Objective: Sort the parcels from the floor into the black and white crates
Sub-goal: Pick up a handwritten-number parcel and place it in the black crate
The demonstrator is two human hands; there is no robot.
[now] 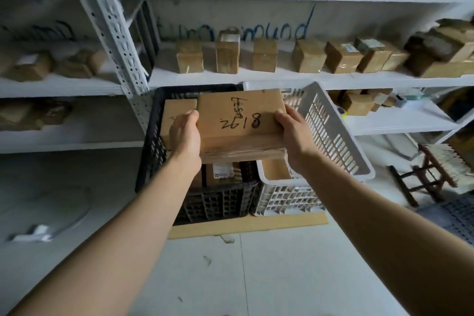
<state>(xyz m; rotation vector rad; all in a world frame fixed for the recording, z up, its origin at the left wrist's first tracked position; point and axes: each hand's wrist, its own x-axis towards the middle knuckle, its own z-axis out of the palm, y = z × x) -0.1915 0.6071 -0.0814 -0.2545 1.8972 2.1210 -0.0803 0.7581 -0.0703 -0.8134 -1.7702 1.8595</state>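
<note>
I hold a brown cardboard parcel [241, 120], marked "2618" in black pen, above the two crates. My left hand [185, 136] grips its left side and my right hand [295, 133] grips its right side. Under it the black crate [154, 151] stands on the left, with another brown parcel [177, 113] and a labelled box inside. The white crate [331, 126] stands against it on the right, tilted, and holds a brown parcel [275, 169] at the bottom. The held parcel hangs over the seam between both crates, mostly over the black one.
White metal shelving [110, 33] rises behind the crates, its middle shelf lined with several brown boxes [264, 55]. A cardboard sheet [246, 226] lies under the crates. A small wooden stool [425, 177] stands at the right. A white object with a cable [38, 232] lies on the floor at the left.
</note>
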